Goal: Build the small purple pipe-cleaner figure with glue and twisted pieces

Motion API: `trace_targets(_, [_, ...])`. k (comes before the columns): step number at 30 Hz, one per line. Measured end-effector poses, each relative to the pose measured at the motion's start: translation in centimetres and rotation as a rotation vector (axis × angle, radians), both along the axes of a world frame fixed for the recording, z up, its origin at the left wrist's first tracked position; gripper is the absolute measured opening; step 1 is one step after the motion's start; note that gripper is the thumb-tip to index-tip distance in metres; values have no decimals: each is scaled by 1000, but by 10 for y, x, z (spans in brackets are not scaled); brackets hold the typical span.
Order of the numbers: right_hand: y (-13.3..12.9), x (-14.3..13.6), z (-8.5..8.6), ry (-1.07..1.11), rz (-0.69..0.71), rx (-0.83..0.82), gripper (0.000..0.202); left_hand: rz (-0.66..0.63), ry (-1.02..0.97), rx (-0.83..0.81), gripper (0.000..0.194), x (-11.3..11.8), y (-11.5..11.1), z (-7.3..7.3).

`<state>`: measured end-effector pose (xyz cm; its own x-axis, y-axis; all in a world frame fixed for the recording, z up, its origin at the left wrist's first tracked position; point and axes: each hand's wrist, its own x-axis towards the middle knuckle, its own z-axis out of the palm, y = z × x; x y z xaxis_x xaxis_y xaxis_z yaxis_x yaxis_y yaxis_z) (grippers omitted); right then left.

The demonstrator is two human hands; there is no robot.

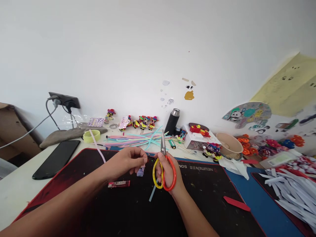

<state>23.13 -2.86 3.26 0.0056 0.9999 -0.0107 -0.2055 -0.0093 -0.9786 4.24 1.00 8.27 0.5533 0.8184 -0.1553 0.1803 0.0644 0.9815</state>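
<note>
My right hand (170,171) is closed around a pair of scissors (175,174) with one yellow and one red handle loop. Their metal blades point up and away from me, and they look shut. To the left, my left hand (130,160) is closed in a pinch, its fingertips close to the right hand. Whatever it holds is too small to make out. Just below those fingertips lies a small lilac item (141,171), partly covered by the hand. On the black mat are a red lighter (118,184) and a pale blue strip (152,193).
Behind the mat (118,217) lie many pastel pipe cleaners (130,141), a black thermos (172,121) and several small dolls (145,122). A phone (56,159) rests at left. On the right are a beige bowl (229,144), a red strip (237,203) and white strips (293,194).
</note>
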Motion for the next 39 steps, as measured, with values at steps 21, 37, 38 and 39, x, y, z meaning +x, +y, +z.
trace_targets(21, [-39, 144, 29, -1595, 32, -248, 35, -16, -44, 19, 37, -7, -2, 6])
trace_targets(37, [-47, 120, 38, -1236, 11, -51, 27, -120, 1, 34, 36, -6, -1, -5])
trace_targets(38, [-46, 108, 35, -1096, 33, -50, 29, -120, 6, 38, 36, -5, 0, -6])
trace_targets(39, [-43, 96, 30, -987, 64, -43, 30, -120, 14, 48, 36, -5, 1, -8])
